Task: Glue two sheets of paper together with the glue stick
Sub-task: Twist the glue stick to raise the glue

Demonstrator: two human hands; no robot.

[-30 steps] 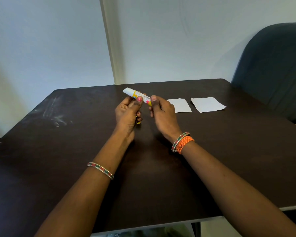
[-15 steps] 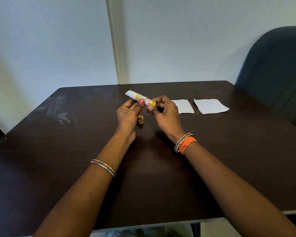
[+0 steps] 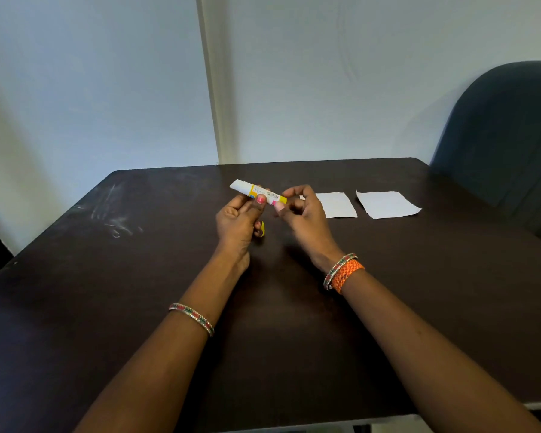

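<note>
I held the glue stick [image 3: 258, 192] up over the dark table [image 3: 138, 276]. My left hand [image 3: 238, 218] pinched its middle, with a small yellow thing [image 3: 262, 228] tucked in my lower fingers. My right hand [image 3: 302, 210] pinched its right end. Two sheets of paper [image 3: 338, 205] lay flat on the table, far right, just apart. A blue chair [image 3: 506, 135] stood at the right. The wall [image 3: 91, 73] behind was pale.

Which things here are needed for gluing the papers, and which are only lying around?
Needed: glue stick, held by left hand and right hand; near paper sheet; far paper sheet.

Only around: table, chair, bracelets.
</note>
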